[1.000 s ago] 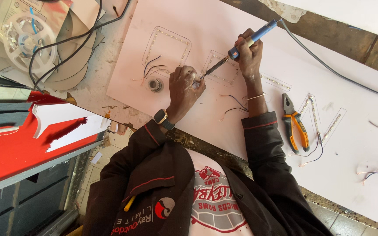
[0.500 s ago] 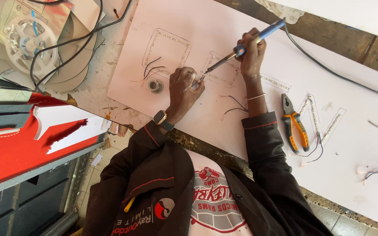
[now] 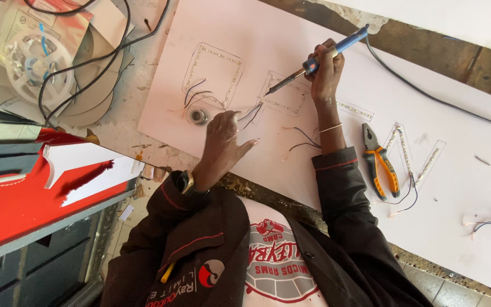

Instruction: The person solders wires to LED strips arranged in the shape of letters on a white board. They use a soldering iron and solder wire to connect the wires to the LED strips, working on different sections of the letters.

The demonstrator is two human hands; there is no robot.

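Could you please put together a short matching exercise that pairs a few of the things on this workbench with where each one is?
Things:
1. soldering iron
2. pliers
3. thin wires
4. small round tin

Places:
A. lying on the white board, to the right of the right forearm
B. pinched in the left hand
C. gripped in the right hand
D. sitting on the pink sheet, below the square outline of light strip

Pairs: 1-C, 2-A, 3-B, 4-D

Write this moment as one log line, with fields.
left hand: pinching thin black wires | right hand: holding blue soldering iron | iron tip: near wires | pliers: lying on white board
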